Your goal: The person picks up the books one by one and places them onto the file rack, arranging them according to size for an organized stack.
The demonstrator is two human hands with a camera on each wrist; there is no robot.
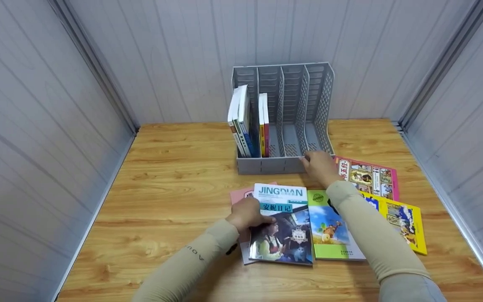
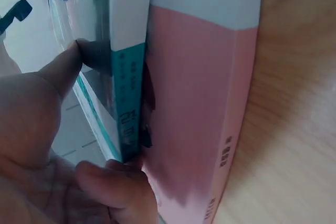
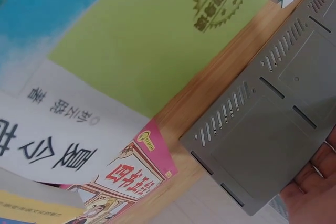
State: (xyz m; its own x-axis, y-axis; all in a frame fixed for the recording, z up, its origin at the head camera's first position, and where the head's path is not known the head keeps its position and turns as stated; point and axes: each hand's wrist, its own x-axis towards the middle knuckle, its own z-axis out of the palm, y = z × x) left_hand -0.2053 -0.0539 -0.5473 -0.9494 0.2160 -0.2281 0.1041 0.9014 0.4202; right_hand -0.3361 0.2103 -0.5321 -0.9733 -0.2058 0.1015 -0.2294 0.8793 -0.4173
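My left hand (image 1: 246,214) grips the left edge of a JINGDIAN book (image 1: 286,243), its thumb lying on the glossy cover. In the left wrist view, curled fingers sit by that book's white and teal spine (image 2: 128,87). A pink book (image 2: 194,93) lies underneath, sticking out to the left. My right hand (image 1: 322,167) holds the front right corner of a grey four-slot magazine rack (image 1: 250,166). The right wrist view shows its fingers (image 3: 315,169) bent over the rack's edge. Beneath my right forearm lies a green and blue book (image 1: 327,228), right beside the JINGDIAN book.
White-edged books (image 1: 238,119) lean in the rack's leftmost slot, and two thin books (image 1: 263,126) stand in the second. A pink-bordered comic book (image 1: 375,176) and a yellow book (image 1: 415,226) lie at the right, partly under the right sleeve. Panel walls enclose the wooden table (image 1: 162,188).
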